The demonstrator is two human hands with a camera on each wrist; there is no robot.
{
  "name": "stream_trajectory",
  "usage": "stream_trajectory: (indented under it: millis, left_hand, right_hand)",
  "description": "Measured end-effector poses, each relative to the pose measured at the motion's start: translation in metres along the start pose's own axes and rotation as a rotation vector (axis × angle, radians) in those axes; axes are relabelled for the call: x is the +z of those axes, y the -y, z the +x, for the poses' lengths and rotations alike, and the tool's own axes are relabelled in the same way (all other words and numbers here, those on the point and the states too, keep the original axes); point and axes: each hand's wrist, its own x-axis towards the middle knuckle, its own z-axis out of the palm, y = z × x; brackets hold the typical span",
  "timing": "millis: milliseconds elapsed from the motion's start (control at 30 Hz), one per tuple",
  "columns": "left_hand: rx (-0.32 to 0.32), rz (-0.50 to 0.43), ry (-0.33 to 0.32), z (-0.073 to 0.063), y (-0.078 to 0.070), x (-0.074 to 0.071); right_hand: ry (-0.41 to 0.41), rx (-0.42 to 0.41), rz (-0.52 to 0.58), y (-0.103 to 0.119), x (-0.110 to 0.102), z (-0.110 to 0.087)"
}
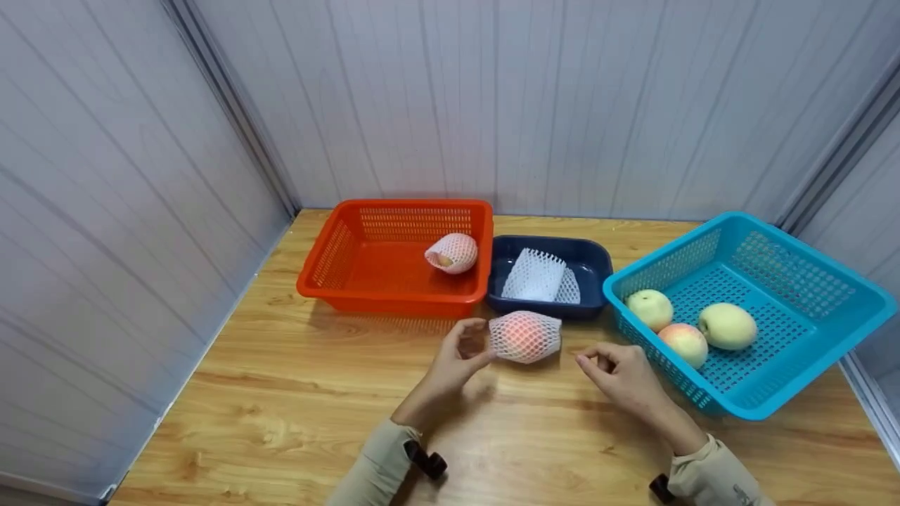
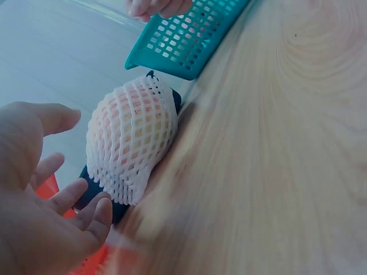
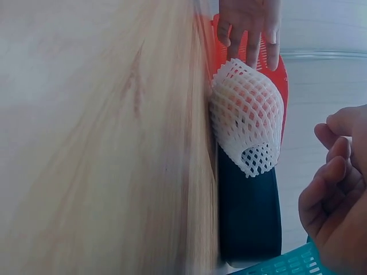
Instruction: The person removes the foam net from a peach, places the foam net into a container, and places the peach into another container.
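Note:
A pink-red apple (image 1: 525, 337) in a white foam net sleeve (image 2: 132, 126) is on the table in front of the navy tray. Close to its left end is my left hand (image 1: 450, 358), fingers spread and relaxed; whether a fingertip touches the net I cannot tell. My right hand (image 1: 626, 376) is apart from the apple on its right, fingers loosely curled with nothing in them. In the right wrist view the sleeve's open end (image 3: 259, 157) faces that hand. Three bare apples, one of them the yellow-green apple (image 1: 728, 326), lie in the blue basket (image 1: 819, 365).
An orange basket (image 1: 394, 304) at the back left holds one netted apple (image 1: 453, 254). Beside it the navy tray (image 1: 594, 263) contains white foam nets (image 1: 536, 275). Pale panel walls (image 1: 450, 105) border the wooden table (image 1: 295, 407) at the back and sides.

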Motion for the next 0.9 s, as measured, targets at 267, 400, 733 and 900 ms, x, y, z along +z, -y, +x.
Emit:
stream_trajectory:
  millis: [267,400,733,900]
  left_hand:
    - [-0.039,-0.053,-0.032,0.011,0.003,0.004]
    - [-0.066,-0.029,-0.035,0.018,0.003,0.007]
    - [-0.078,0.065,-0.034,0.038,0.006,0.023]
    - [-0.075,0.266,-0.015,0.043,0.008,0.025]
  right_hand:
    - [-0.026,-0.031,0.024,0.001,0.004,-0.002]
    - [-0.049,-0.058,0.045,0.001,0.005,-0.002]
    - [-0.044,-0.067,0.045,-0.002,0.009,-0.003]
    - [-0.052,-0.077,0.051,-0.002,0.010,-0.004]
